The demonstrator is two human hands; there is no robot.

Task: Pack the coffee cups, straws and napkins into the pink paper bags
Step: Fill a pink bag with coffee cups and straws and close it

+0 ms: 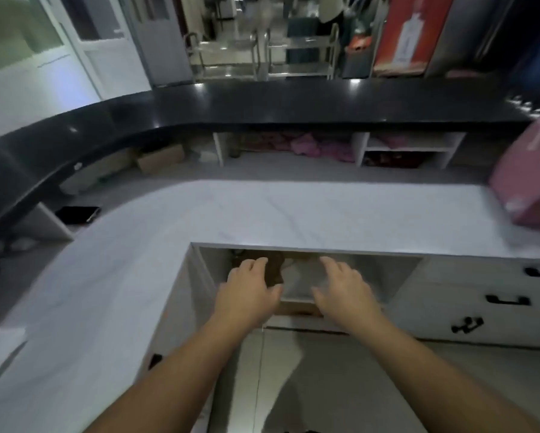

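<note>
Both my hands reach into the open recess [387,270] under the white marble counter [262,214]. My left hand [250,285] has relaxed fingers spread beside a dark brown object [275,270] inside the recess; whether it touches is unclear. My right hand [343,289] is spread, palm down, over a pale shelf there, holding nothing. A pink paper bag [531,179] lies on the counter's far right edge. No cups, straws or napkins can be made out.
White drawers with black handles [509,300] sit right of the recess. A raised black bar top [262,107] curves round the back, with shelves holding pink items [312,145] and a cardboard box [161,157] beneath. A black phone [78,213] lies at left.
</note>
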